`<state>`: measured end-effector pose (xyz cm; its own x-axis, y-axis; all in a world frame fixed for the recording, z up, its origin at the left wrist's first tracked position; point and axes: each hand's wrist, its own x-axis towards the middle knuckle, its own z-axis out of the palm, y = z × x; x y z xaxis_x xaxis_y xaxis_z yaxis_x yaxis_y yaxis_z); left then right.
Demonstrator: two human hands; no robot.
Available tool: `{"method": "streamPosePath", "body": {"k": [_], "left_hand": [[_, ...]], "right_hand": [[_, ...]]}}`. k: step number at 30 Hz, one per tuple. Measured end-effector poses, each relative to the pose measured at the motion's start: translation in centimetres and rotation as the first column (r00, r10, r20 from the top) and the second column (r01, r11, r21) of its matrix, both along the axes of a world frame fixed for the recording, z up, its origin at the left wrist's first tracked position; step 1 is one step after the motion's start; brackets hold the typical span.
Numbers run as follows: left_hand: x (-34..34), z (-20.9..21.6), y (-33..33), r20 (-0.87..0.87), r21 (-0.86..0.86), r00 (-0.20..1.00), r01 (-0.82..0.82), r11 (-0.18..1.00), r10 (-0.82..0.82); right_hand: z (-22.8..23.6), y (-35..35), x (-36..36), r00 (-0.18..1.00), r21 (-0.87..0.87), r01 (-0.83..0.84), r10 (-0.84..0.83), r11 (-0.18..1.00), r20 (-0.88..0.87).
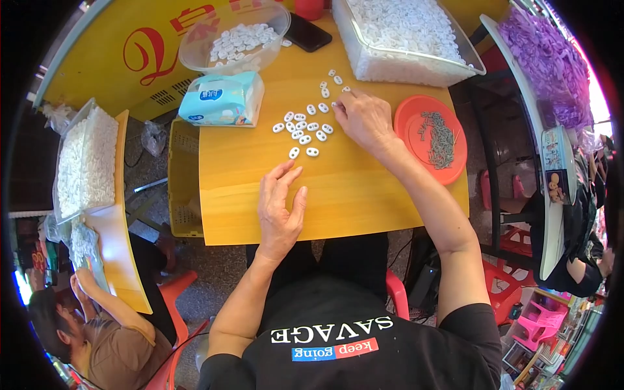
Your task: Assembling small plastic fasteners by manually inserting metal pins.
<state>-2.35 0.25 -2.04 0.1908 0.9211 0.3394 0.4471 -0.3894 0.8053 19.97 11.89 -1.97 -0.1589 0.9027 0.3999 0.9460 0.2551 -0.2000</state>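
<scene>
Small white oval pieces point(312, 127), each with two dark holes, lie loosely grouped on the wooden table. My left hand point(281, 205) is open, fingers spread, with its tips just short of the nearest white piece point(294, 153). My right hand point(367, 118) is bent down over the far end of the group, its fingers drawn together. At its fingertips a white oval piece point(346, 89) shows in part; the palm is hidden. Beside my right forearm sits a red-orange plate point(404, 120) holding many small grey metal pins or screws point(441, 144).
A large clear bin point(416, 75) full of white pieces stands far right. Far left are a clear bowl point(192, 55) of white pieces, a blue tissue pack point(224, 97) and a black phone point(308, 32). Another person point(107, 331) works at a side table point(123, 247) on the left.
</scene>
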Motion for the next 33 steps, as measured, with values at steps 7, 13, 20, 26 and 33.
{"method": "streamPosePath", "body": {"k": [7, 13, 20, 26, 33], "left_hand": [[-0.2, 0.2, -0.1, 0.096, -0.015, 0.995, -0.016, 1.000, 0.017], [1.0, 1.9, 0.2, 0.253, -0.071, 0.967, 0.042, 0.997, -0.023], [3.1, 2.6, 0.7, 0.479, -0.131, 0.876, 0.128, 0.983, -0.050], [4.2, 2.5, -0.2, 0.568, -0.151, 0.823, 0.132, 0.980, -0.023], [2.8, 2.8, 0.2, 0.424, -0.181, 0.903, 0.152, 0.972, -0.063]], "right_hand": [[1.2, -1.9, 0.2, 0.833, -0.143, 0.035, -0.108, 0.989, -0.543], [3.6, -7.2, -0.9, -0.036, -0.393, -0.510, -0.475, 0.765, -0.879], [3.8, -11.0, -2.7, -0.264, -0.273, -0.566, -0.484, 0.778, -0.834], [2.8, -13.0, -4.7, -0.387, -0.216, -0.524, -0.456, 0.824, -0.802], [2.9, -13.6, -4.2, -0.026, -0.254, -0.352, -0.280, 0.901, -0.959]]}}
